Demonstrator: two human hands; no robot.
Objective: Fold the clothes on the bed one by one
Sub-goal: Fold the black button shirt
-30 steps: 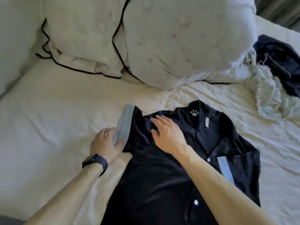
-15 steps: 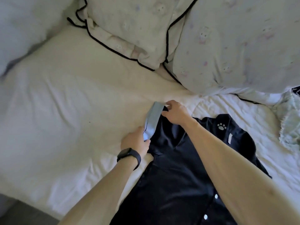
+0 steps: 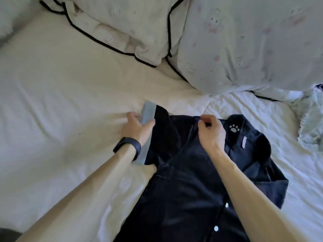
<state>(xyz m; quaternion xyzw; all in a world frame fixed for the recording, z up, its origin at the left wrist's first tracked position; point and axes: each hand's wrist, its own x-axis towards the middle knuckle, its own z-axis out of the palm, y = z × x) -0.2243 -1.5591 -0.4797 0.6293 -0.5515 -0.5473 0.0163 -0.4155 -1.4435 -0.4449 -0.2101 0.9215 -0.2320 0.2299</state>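
A dark navy button-up pyjama shirt [image 3: 188, 186] with a white paw print on its collar lies on the cream bed sheet [image 3: 70, 105]. Its left sleeve ends in a light grey cuff [image 3: 148, 112]. My left hand [image 3: 135, 126], with a black watch on the wrist, grips that cuff, thumb on top and fingers beneath. My right hand [image 3: 210, 130] pinches the shirt's shoulder seam beside the collar. The shirt's lower part runs out of the frame at the bottom.
Two pale pillows with black piping [image 3: 122, 27] [image 3: 253, 44] lie along the head of the bed. A crumpled pale green garment [image 3: 311, 123] sits at the right edge, with a bit of dark cloth [image 3: 319, 86] above it.
My right hand has left the cuff's top and moved right to the shoulder near the collar. My left hand has slid up along the cuff. The camera has tilted further left.
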